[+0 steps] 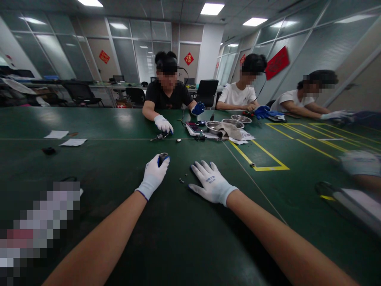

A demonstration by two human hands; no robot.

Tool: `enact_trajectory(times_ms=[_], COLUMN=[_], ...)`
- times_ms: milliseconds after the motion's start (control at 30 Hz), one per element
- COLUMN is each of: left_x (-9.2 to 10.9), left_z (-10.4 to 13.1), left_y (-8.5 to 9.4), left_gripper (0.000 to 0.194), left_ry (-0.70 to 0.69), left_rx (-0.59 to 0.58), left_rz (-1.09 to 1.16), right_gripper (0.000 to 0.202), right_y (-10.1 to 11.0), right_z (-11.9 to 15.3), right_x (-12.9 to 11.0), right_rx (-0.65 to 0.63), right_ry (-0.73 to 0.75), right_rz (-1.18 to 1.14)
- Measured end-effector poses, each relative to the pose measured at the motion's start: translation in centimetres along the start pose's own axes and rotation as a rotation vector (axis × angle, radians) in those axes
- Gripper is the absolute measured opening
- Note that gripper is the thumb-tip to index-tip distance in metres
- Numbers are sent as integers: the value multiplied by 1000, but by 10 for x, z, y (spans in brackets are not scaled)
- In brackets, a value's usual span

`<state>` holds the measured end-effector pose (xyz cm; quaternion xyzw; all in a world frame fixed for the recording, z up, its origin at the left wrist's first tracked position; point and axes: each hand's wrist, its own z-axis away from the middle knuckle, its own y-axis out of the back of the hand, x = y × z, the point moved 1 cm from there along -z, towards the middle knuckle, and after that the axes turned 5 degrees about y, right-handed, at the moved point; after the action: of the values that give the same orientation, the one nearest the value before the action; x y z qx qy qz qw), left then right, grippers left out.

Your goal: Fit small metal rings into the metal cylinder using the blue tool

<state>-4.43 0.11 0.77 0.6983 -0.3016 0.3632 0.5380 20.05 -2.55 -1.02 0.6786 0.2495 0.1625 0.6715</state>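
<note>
My left hand, in a white glove with blue on the fingers, is closed around a dark metal cylinder. The cylinder stands upright with its round, open-looking top showing; its lower part is hidden by the fingers. To the right, my right hand wears a matching glove and lies palm down by the green table, fingers spread, holding nothing. Several small metal rings or nuts lie on the table between my two hands, nearer the right one.
Across the table a person's gloved hand touches a dark metal tool. Metal bowls and a cloth stand right of it. Yellow tape marks the right side. Paper sheets lie left; another gloved hand blurs at the right edge.
</note>
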Motion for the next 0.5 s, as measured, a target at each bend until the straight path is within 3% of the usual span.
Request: enact_trajectory(times_ms=[233,367,500], left_x=[1,1,-1], left_z=[0,-1,-1], left_y=[-1,-2,-3], left_gripper=[28,29,29], left_ry=[-8,-8,-4], left_rx=[-8,-22,-30], left_rz=[-29,-20,-13], right_gripper=[85,84,85], right_y=[3,13,20], right_z=[38,62,74], right_x=[76,123,147], right_rx=[-9,-72,-19], right_ry=[-279,-513,-696], right_rz=[190,261,306])
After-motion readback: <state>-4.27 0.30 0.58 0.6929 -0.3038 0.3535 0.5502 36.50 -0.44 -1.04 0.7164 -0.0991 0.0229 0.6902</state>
